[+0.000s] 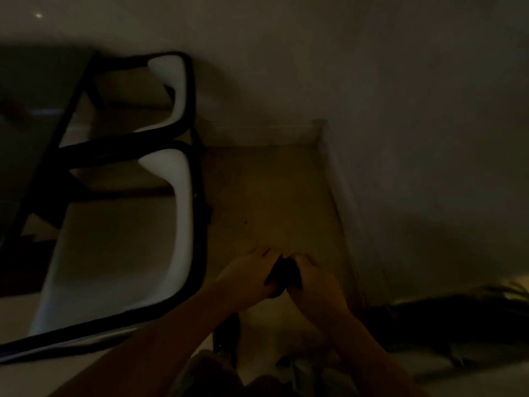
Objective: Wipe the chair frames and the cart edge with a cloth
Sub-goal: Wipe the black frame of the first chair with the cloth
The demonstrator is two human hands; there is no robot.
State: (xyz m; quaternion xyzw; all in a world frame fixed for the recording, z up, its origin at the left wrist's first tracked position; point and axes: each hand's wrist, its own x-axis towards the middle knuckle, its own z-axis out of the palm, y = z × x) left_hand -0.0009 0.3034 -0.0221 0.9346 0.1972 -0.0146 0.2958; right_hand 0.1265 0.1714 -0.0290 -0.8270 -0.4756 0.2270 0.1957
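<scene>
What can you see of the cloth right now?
The cloth is a small dark bundle, bunched up between the left hand and the right hand, which both grip it over the pale floor. It touches neither chair. The dim, blurred frame hides its colour, weave and any dampness.

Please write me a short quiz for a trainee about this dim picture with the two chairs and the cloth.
1. True or false: both hands hold the dark cloth over the floor.
2. On which side of the hands does the nearer chair stand?
A. the left
B. the right
C. behind the wall
3. Fill in: the chair frames are ____ in colour.

Key:
1. True; the left hand and the right hand both grip it.
2. A; the farther chair stands beyond it.
3. Black.
</scene>
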